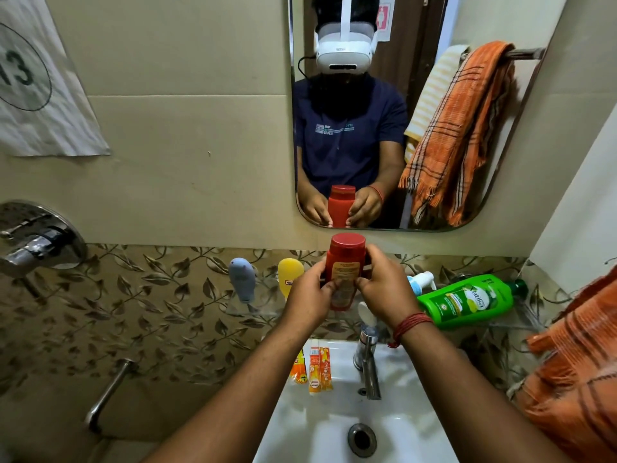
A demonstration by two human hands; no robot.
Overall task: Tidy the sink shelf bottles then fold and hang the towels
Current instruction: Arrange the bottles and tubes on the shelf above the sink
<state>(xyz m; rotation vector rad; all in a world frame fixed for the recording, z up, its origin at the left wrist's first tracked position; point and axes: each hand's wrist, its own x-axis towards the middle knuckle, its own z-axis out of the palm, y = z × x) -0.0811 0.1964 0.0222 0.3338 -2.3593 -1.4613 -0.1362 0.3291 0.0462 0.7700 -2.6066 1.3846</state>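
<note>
Both hands, left (309, 295) and right (384, 292), gripped the red bottle (344, 269) upright between their curled fingers, above the shelf (257, 309). Right of the right fingers, a green bottle (467, 300) lay on its side.

On the glass shelf (263, 310), open room lies between the yellow bottle (289, 275) and the lying green bottle (467, 300), which blocks the right end; a grey bottle (243, 279) crowds the left, the tap (367, 359) stands below
</note>
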